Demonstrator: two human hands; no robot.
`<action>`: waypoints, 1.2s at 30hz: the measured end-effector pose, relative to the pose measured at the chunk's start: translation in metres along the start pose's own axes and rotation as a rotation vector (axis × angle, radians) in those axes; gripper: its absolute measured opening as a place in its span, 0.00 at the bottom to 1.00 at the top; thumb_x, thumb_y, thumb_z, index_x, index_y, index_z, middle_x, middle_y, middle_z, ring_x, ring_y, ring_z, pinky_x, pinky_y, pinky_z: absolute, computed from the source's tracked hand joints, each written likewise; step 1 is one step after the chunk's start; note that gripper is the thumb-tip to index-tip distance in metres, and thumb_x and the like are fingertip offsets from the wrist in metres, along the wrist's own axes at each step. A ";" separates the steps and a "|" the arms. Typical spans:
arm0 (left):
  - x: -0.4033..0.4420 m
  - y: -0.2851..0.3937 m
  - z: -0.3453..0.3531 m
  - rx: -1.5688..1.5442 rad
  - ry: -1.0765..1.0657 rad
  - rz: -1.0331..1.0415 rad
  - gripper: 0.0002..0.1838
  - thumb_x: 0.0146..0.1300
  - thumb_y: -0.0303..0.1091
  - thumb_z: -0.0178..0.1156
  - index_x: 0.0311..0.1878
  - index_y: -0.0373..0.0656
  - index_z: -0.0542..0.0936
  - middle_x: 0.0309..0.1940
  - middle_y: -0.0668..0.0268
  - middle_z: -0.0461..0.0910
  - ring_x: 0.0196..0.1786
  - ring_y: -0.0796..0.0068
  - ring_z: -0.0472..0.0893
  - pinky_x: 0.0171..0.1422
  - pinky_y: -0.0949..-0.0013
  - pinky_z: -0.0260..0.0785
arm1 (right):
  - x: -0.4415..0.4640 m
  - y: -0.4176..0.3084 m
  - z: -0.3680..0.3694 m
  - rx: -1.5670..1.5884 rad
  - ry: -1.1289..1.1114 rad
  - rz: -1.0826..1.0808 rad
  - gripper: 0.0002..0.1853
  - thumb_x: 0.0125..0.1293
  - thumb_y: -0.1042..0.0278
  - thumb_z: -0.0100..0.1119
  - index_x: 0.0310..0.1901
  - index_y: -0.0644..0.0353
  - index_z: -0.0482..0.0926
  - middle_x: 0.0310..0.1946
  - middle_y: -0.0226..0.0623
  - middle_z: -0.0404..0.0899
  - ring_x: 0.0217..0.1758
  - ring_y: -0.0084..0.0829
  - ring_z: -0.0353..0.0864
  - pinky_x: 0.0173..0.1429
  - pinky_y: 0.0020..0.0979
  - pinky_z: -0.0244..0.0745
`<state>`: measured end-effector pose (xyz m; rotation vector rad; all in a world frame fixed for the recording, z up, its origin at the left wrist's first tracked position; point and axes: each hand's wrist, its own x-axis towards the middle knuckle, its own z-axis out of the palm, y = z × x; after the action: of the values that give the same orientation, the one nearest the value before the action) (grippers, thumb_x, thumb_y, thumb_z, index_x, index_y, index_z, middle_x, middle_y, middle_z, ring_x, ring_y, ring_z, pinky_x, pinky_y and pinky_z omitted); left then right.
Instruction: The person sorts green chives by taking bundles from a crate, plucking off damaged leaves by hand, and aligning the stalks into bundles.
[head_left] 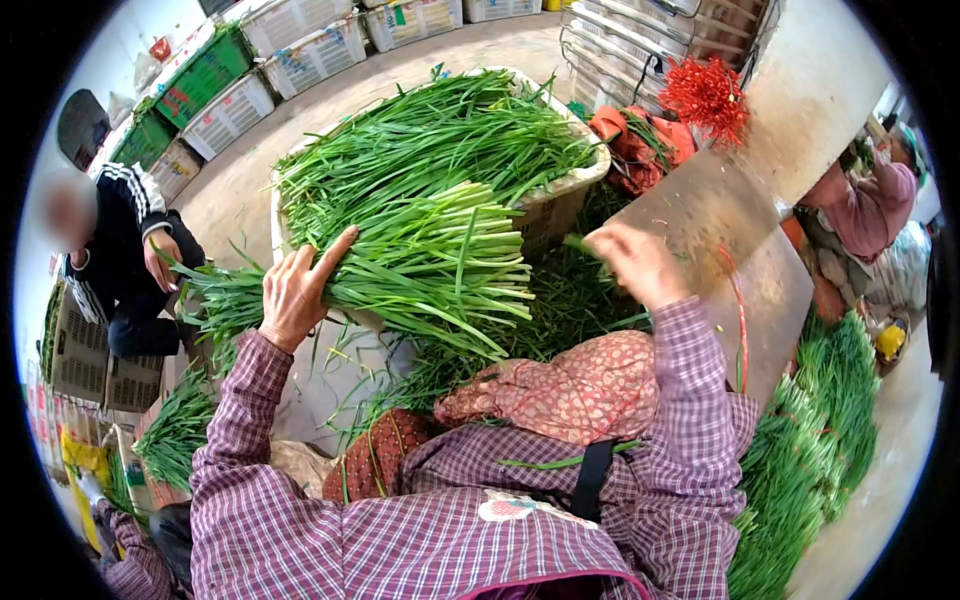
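My left hand is closed around a thick bunch of garlic chives, its thumb over the stalks. The pale cut ends fan out to the right and the leaf tips hang to the left. Below and behind the bunch stands a white crate heaped with more chives. My right hand is raised right of the bunch, near a metal-looking board. Its fingers are pinched and slightly blurred, with a smeared green leaf at their tips. Loose chive leaves lie under both hands.
Tied chive bundles lie on the floor at right. Red ties hang by stacked crates. One person sits at left, another at far right. Crates line the back.
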<state>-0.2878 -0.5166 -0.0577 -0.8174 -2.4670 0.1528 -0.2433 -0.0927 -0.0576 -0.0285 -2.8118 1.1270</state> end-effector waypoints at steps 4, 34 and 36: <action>0.008 0.010 -0.004 -0.005 0.001 0.029 0.43 0.52 0.31 0.64 0.72 0.67 0.61 0.26 0.65 0.67 0.29 0.65 0.75 0.33 0.62 0.68 | -0.005 -0.050 0.020 -0.147 0.261 -0.294 0.13 0.64 0.54 0.60 0.35 0.55 0.84 0.27 0.37 0.82 0.26 0.34 0.81 0.32 0.35 0.75; 0.012 0.006 -0.008 -0.008 0.043 -0.018 0.44 0.51 0.37 0.66 0.72 0.66 0.61 0.25 0.66 0.66 0.29 0.65 0.74 0.35 0.61 0.68 | -0.024 -0.061 0.036 -0.174 0.271 -0.320 0.06 0.61 0.64 0.61 0.35 0.54 0.82 0.29 0.35 0.81 0.31 0.38 0.81 0.35 0.37 0.74; 0.012 0.005 -0.007 0.000 0.039 -0.020 0.44 0.50 0.37 0.67 0.72 0.66 0.61 0.25 0.66 0.66 0.29 0.65 0.74 0.35 0.61 0.68 | -0.029 -0.067 0.043 -0.156 0.264 -0.399 0.05 0.59 0.65 0.62 0.35 0.54 0.82 0.29 0.33 0.79 0.31 0.36 0.81 0.35 0.35 0.75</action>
<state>-0.2890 -0.5058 -0.0478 -0.7884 -2.4380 0.1284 -0.2173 -0.1724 -0.0448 0.3290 -2.5092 0.7526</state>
